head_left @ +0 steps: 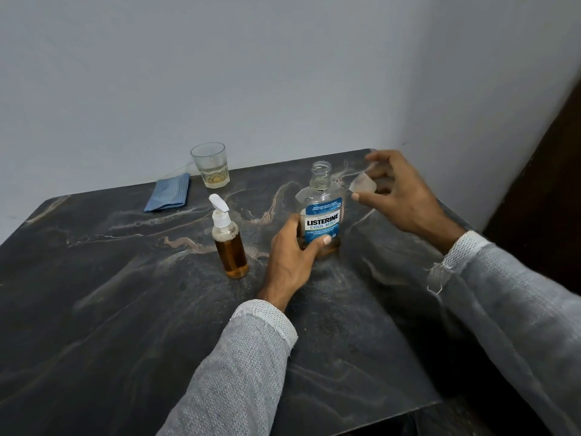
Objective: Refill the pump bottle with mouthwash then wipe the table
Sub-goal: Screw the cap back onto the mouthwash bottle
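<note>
A clear mouthwash bottle point(320, 209) with a blue label stands upright mid-table, its neck uncapped and only a little amber liquid at its base. My left hand point(294, 253) grips its lower part. My right hand point(399, 193) hovers to the bottle's right, pinching the clear cap point(364, 185) between its fingers. Left of the mouthwash stands the pump bottle point(229, 243), white pump fitted, nearly full of amber liquid with foam at the top. A folded blue cloth point(169, 192) lies at the back left of the dark marble table point(125, 309).
A drinking glass point(212, 166) with a little yellowish liquid stands at the back by the wall, right of the cloth. White walls close the table at the back and right. A dark door point(547, 199) is at the far right. The table's front edge drops off at bottom right.
</note>
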### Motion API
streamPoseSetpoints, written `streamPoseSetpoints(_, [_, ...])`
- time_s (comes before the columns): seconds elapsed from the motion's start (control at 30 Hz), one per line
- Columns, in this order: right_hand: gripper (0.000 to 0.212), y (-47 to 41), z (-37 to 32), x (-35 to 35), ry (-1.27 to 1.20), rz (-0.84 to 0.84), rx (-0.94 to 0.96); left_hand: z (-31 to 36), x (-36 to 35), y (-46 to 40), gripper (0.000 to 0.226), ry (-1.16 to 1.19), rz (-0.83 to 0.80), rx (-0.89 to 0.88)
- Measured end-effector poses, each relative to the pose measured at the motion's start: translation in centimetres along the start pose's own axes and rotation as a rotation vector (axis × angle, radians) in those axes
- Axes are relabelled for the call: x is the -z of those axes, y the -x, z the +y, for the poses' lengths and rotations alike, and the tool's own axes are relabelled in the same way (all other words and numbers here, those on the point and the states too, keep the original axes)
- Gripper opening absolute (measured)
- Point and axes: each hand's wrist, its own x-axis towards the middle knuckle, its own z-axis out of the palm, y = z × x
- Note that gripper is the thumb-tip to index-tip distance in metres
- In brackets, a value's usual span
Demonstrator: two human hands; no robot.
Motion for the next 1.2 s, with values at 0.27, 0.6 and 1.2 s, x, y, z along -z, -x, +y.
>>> streamPoseSetpoints(0.27, [0.039,-0.7,-7.0,2.8,0.101,-0.164,0.214,0.1,0.0,0.6,0.039,-0.024,-0.023,-0.01])
streamPoseSetpoints(0.6, [0.042,-2.7,-10.6,2.1,0.543,-0.429,0.388,0.6,-0.1,0.7,0.043,0.035,-0.055,0.012])
streamPoseSetpoints(1.2, [0.049,-3.6,-11.8,-0.1,0.827,-0.413,0.324,0.6,0.4,0.9,0.044,0.013,-0.076,0.019])
